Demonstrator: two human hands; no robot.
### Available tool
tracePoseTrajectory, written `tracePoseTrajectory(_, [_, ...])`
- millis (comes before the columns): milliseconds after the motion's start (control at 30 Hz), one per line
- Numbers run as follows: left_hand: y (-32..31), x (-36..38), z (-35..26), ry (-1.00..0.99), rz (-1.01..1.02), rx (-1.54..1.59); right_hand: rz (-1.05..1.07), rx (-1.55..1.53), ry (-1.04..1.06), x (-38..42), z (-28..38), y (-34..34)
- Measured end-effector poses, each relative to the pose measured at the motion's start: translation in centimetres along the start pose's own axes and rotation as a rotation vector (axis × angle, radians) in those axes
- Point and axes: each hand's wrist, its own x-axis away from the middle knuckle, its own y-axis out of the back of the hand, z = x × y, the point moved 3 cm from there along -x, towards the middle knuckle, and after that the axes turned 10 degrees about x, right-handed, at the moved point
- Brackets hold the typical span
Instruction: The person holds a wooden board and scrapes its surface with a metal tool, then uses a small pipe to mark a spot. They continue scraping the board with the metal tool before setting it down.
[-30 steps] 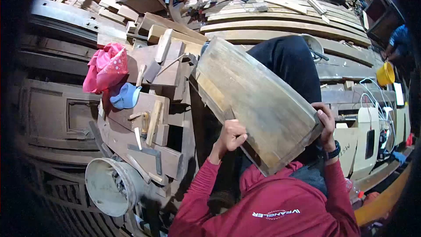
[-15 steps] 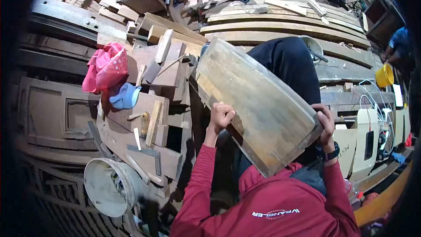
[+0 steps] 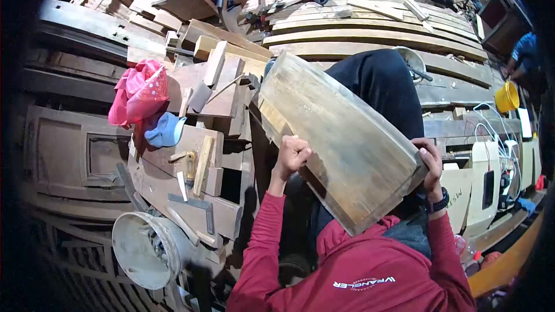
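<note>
A broad, worn wooden panel [image 3: 341, 133] with a raised rim lies tilted across my lap, against my raised knee. My left hand [image 3: 293, 153] is closed in a fist at the panel's left edge; whatever is inside the fingers is hidden. At the lower right corner, my right hand [image 3: 429, 163] wraps round the panel's edge, thumb side up. To the left of the panel, a work surface of planks [image 3: 156, 167] carries a metal square [image 3: 196, 203], a yellow-handled tool [image 3: 190, 164] and a hammer [image 3: 202, 95].
A whitish bucket [image 3: 144, 251] stands at lower left. A pink bag [image 3: 139, 92] and a blue cloth [image 3: 166, 130] lie on the planks. Cables [image 3: 509, 156] and a phone [image 3: 488, 189] are at right, near a yellow bucket [image 3: 507, 97]. Other people sit or crouch farther back.
The whole view has shifted very slightly. Both hands and the panel keep nearly the same places, and the grips look the same.
</note>
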Motion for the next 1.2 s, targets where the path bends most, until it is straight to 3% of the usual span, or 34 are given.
tracePoseTrajectory(133, [2.5, -0.1, 3.3, 0.157, -0.116, 0.012, -0.021, -0.025, 0.004, -0.2, -0.7, 0.0])
tracePoseTrajectory(233, [0.6, -0.6, -0.7, 0.014, 0.048, 0.095, -0.018, -0.006, -0.005, 0.0, -0.3, 0.0])
tracePoseTrajectory(333, [0.5, -0.1, 1.1, 0.001, 0.035, -0.067, 0.017, -0.056, -0.032, 0.1, -1.0, 0.0])
tracePoseTrajectory(467, [3.0, 0.2, 4.2, 0.131, -0.001, -0.064, 0.003, -0.036, -0.018, -0.2, -1.1, 0.1])
tracePoseTrajectory(533, [1.0, -1.1, 0.0, 0.004, 0.047, 0.101, -0.026, -0.033, 0.011, 0.0, -1.4, 0.1])
tracePoseTrajectory(567, [-0.1, -0.8, -0.1, -0.014, 0.097, 0.034, -0.014, -0.064, -0.018, 0.2, -1.3, 0.1])
tracePoseTrajectory(767, [0.1, -1.6, -2.1, 0.064, 0.048, 0.127, 0.011, -0.069, -0.037, 0.0, -0.2, 0.0])
tracePoseTrajectory(900, [-1.1, -0.9, -0.6, -0.034, 0.096, -0.066, -0.014, 0.037, 0.044, -0.1, 0.0, 0.1])
tracePoseTrajectory(1067, [-0.3, -1.3, 3.3, -0.054, -0.032, -0.228, 0.008, -0.030, -0.018, 0.1, -0.4, 0.1])
tracePoseTrajectory(1133, [1.3, -1.7, 3.4, 0.099, -0.095, -0.047, -0.003, -0.035, 0.015, -0.1, -1.0, 0.1])
tracePoseTrajectory(1200, [1.1, -1.4, 3.2, 0.037, -0.033, 0.051, -0.031, -0.059, 0.016, -0.3, -1.3, 0.1])
